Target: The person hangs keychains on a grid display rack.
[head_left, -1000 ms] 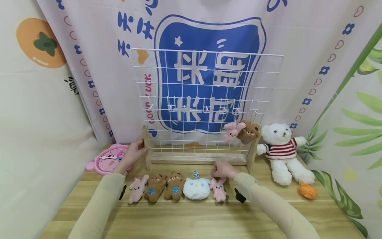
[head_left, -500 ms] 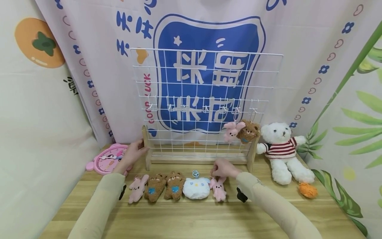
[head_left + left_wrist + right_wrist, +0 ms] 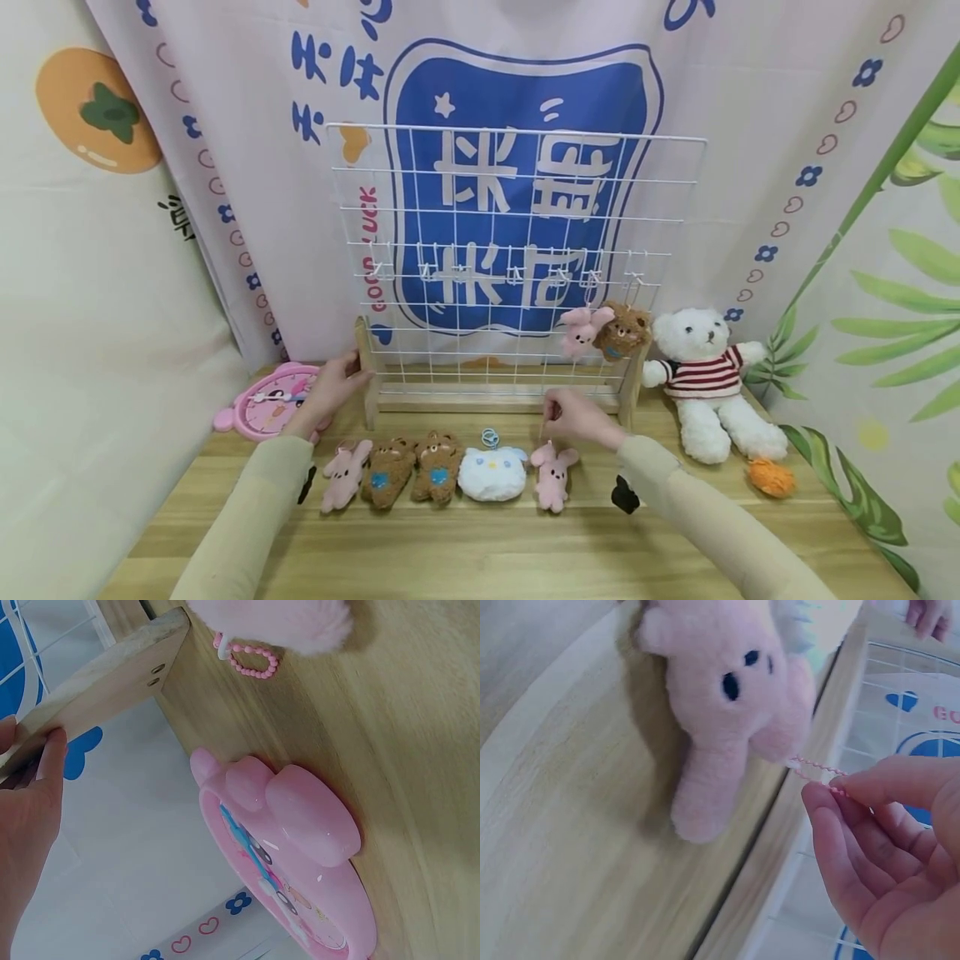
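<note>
1. Pink rabbit keychain (image 3: 552, 482): in front of grid rack (image 3: 450, 402), bead chain (image 3: 819, 765) pinched by right hand (image 3: 581, 415).
2. Backdrop (image 3: 517, 83) behind rack reads "GOOD LUCK".
3. Left hand (image 3: 339, 386) grips rack's post (image 3: 112, 684); screws (image 3: 158, 668): left wrist view only.

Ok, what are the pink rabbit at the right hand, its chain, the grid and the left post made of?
Pink rabbit: apparently plush, matte, with fuzzy edges.
Chain: tiny pink beads, plastic or painted metal, unclear which.
Grid: probably white-coated metal, thin straight wires.
Left post: seemingly pale wood, matte, with visible grain.
</note>
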Demonstrator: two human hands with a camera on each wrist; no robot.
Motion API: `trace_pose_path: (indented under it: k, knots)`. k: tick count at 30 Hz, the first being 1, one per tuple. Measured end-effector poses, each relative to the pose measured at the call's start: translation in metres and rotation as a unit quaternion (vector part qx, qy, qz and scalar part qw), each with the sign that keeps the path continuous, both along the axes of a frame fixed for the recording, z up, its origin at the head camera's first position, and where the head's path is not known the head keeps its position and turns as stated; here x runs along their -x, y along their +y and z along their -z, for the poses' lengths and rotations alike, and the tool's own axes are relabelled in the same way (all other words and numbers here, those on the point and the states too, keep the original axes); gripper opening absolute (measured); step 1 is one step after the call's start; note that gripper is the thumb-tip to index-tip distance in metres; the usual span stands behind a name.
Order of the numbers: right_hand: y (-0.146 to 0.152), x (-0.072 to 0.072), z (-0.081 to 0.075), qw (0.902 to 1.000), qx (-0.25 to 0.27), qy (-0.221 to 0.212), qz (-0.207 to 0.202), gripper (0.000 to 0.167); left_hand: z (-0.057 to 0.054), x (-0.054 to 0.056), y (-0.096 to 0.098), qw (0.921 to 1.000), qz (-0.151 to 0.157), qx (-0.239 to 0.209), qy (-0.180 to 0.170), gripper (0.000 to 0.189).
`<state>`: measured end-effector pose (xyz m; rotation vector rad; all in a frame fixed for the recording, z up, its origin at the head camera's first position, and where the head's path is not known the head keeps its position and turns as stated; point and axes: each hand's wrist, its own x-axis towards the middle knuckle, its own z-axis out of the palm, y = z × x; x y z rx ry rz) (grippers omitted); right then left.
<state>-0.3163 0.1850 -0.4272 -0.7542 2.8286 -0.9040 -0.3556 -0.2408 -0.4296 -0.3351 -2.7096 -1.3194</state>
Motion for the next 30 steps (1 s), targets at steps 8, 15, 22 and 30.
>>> trace_pose_path:
  k: [8,15,22,30]
  knots:
    - [0.008,-0.013,-0.016,0.9993,0.019,0.033,-0.002,0.011,0.0,0.0,0.0,1.0,0.001,0.001,0.003,0.053]
    - [0.015,-0.027,-0.034,0.9961,0.025,0.084,0.003,0.013,0.0,0.001,0.0,0.9999,0.002,0.011,0.008,0.053]
    - [0.02,-0.038,-0.053,0.992,0.042,0.117,0.023,0.012,-0.002,0.002,0.001,0.9999,0.002,0.007,0.015,0.052]
    - [0.021,-0.033,-0.084,0.9798,0.06,0.188,0.035,0.013,-0.001,0.001,0.002,1.0,0.0,0.001,0.003,0.052]
